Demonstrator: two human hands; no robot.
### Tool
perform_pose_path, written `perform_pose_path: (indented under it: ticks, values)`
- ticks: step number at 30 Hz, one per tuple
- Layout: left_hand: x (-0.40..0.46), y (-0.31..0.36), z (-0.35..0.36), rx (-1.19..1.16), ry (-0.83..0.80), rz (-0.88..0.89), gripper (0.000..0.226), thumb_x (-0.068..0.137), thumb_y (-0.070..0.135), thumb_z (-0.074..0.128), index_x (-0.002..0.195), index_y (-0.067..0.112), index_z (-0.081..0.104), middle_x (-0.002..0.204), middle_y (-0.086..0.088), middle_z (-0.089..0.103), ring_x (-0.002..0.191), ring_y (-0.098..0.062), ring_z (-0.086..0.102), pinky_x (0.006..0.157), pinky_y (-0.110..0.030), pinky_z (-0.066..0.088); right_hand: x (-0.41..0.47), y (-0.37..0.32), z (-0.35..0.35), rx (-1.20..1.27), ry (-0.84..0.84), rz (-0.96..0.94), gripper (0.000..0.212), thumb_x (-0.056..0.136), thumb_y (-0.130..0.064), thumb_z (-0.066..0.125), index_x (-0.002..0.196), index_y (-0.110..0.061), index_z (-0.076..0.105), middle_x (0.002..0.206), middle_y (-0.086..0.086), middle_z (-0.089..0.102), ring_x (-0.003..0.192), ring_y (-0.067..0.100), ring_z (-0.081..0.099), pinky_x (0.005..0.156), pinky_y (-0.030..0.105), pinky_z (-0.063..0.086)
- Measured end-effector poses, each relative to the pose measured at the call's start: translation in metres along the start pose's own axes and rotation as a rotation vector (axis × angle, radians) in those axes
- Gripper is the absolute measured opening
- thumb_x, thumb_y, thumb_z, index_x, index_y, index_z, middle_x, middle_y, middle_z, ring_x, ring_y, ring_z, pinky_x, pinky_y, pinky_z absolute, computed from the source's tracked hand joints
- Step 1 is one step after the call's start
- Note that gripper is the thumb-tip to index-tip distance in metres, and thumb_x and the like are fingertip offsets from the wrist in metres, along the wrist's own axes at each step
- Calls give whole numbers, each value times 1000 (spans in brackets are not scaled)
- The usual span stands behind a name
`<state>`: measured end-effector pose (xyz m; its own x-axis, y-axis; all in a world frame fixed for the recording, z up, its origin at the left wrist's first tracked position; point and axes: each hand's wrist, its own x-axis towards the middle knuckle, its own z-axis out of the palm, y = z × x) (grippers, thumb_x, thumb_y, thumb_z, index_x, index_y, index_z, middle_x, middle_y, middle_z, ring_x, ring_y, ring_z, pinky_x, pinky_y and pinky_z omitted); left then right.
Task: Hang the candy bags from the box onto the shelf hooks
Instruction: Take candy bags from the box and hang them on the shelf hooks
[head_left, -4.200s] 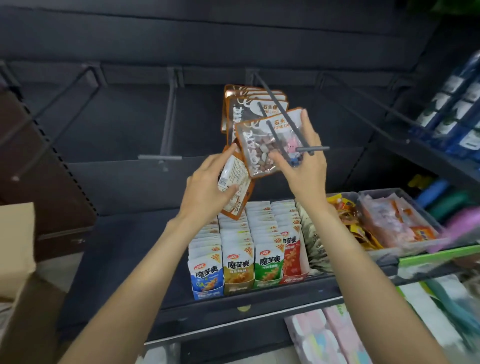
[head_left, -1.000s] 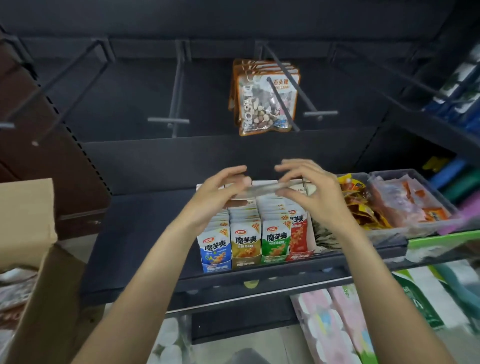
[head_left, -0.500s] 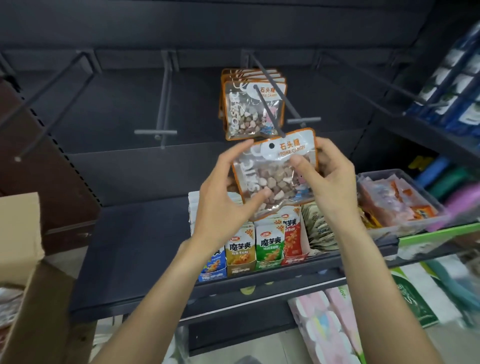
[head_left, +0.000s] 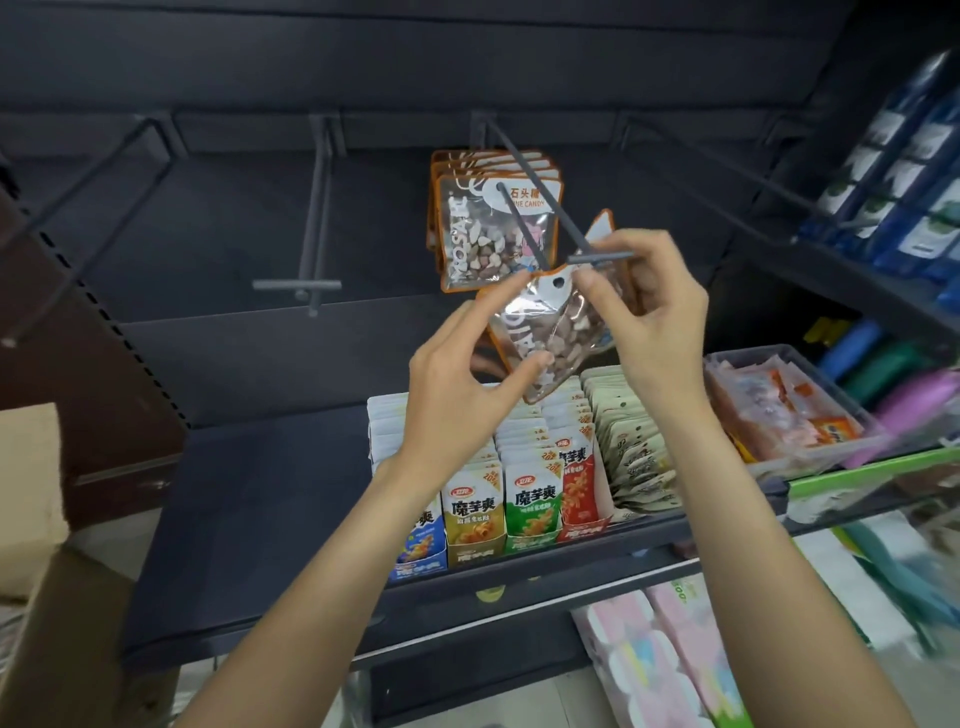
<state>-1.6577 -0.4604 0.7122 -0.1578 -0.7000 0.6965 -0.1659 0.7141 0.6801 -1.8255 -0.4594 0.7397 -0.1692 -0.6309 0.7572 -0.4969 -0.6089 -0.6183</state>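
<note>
A cardboard box (head_left: 26, 499) sits at the far left. The left hand (head_left: 457, 384) pinches the low edge of a tilted candy bag (head_left: 550, 332). The right hand (head_left: 649, 317) pinches its top, right at the tip of the hook (head_left: 597, 257). More bags (head_left: 483, 234) hang farther back on that hook.

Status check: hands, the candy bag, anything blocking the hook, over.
Left hand and right hand both pinch the clear orange-edged candy bag. Bag tilted, its hole just below the dark metal hook tip, not yet threaded. Nothing blocking; hung candy bags sit further back.
</note>
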Motion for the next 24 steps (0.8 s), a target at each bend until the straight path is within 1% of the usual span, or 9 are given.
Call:
perform_pose_path:
  ticks: [2, 4, 6, 9, 11, 13, 17, 21, 24]
  values:
    - [-2, -1, -1, -34, 22, 8, 58, 79, 11, 78, 129, 26, 52, 114, 8, 62, 79, -10, 67, 66, -17, 55, 1, 3, -3, 7, 4, -22, 26, 90, -16, 68, 102, -36, 57, 94, 2, 64, 83, 30, 62, 72, 47, 51]
    - [-5, -2, -1, -50, 39, 30, 57, 78, 11, 78, 126, 30, 54, 107, 7, 64, 79, -6, 67, 66, -13, 53, -1, 5, -5, 51, 21, -21, 24, 90, -16, 68, 101, -36, 60, 92, 3, 64, 80, 40, 58, 71, 52, 48]
    - [-7, -3, 0, -44, 51, 46, 58, 77, 11, 79, 126, 29, 52, 105, 8, 64, 78, -4, 67, 66, -11, 52, -3, 5, -6, 82, 26, -6, 23, 90, -15, 67, 102, -34, 62, 94, -4, 64, 81, 34, 60, 73, 48, 48]
    - [-10, -7, 2, 33, 87, 140, 55, 77, 12, 80, 126, 17, 55, 106, 6, 64, 74, -6, 66, 68, -12, 53, -5, 6, -7, 73, -6, 7, 21, 91, -14, 66, 106, -28, 64, 90, -6, 61, 75, 9, 54, 70, 30, 43]
    - [-12, -11, 3, 97, 109, 209, 54, 77, 16, 80, 126, 10, 56, 105, 9, 62, 72, -8, 65, 68, -15, 54, -5, 6, -9, 67, -27, 3, 19, 91, -15, 66, 108, -24, 66, 87, -9, 58, 69, 3, 47, 68, 22, 39]
    - [-12, -15, 3, 114, 121, 208, 53, 78, 18, 79, 126, 8, 57, 101, 9, 63, 70, -8, 64, 66, -18, 55, -3, 6, -8, 60, -40, -5, 19, 91, -13, 66, 108, -21, 67, 90, -12, 58, 68, -1, 46, 68, 16, 36]
    - [-5, -15, 2, 97, 113, 159, 51, 80, 13, 78, 126, 7, 58, 89, -1, 65, 67, -6, 64, 63, -26, 58, 1, 8, -4, 18, -5, -13, 18, 90, -12, 66, 108, -18, 68, 95, -13, 59, 81, 0, 54, 72, 17, 40]
    - [-4, -13, 1, 124, 100, 206, 52, 81, 21, 76, 127, 4, 57, 91, -5, 66, 68, -8, 64, 62, -28, 58, -1, 6, -2, -7, 88, -44, 18, 90, -18, 62, 107, -23, 66, 96, -15, 58, 81, 5, 56, 71, 17, 42]
    - [-1, -13, 0, 138, 102, 198, 51, 81, 22, 75, 126, 3, 58, 91, -7, 67, 70, -9, 64, 63, -29, 57, 0, 6, 0, -12, 83, -33, 20, 90, -16, 62, 107, -25, 66, 97, -15, 58, 83, 7, 57, 72, 20, 43]
